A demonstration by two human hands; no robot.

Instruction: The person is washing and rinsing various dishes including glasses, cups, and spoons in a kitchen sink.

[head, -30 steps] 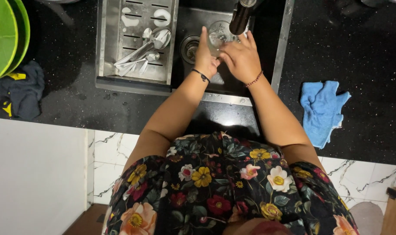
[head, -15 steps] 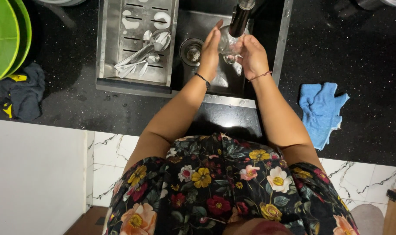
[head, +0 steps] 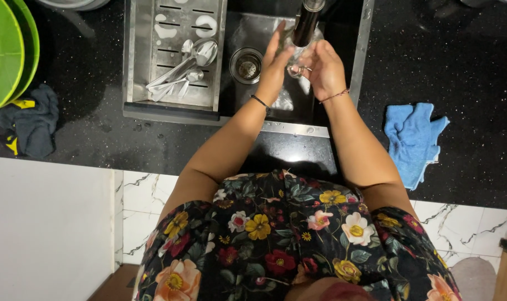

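Both hands meet over the steel sink (head: 343, 120) under the dark tap (head: 306, 22); the left hand (head: 274, 61) lies flat against a clear glass (head: 296, 58); the right hand (head: 325, 69) has its grip clamped on it; spoons (head: 181, 72) rest in the rack; a blue cloth (head: 412, 139) lies on the black surface (head: 465, 67).

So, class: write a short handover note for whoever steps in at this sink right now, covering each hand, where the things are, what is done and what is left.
Left hand: open, flat against the small clear glass.
Right hand: curled round the glass from the other side.
Both are over the steel sink basin, under the dark tap spout.
Done, by the look of it: shiny metal spoons lie in the slotted steel drainer tray.
Left: the glass is still in hand, not yet set down. A crumpled blue cloth lies on the black counter at the right.
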